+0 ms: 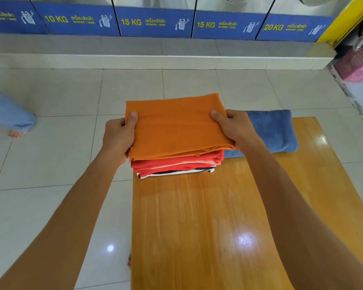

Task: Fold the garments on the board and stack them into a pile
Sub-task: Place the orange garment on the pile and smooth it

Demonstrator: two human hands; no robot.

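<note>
A folded orange garment [176, 124] lies flat on top of a pile of folded clothes [176, 165] at the far left corner of the wooden board [208, 227]. The pile shows red layers, a pale one and a dark striped piece at the bottom. My left hand [118, 136] grips the orange garment's left edge, thumb on top. My right hand [233, 127] grips its right edge the same way. Whether the garment rests on the pile or hovers just above it cannot be told.
A folded blue towel [272, 132] lies on the board right of the pile, partly behind my right hand. White tiled floor surrounds the board. Another person's jeans leg and bare foot [13, 122] stand at the left. Washing machines [155, 21] line the back; a pink basket [358, 61] sits far right.
</note>
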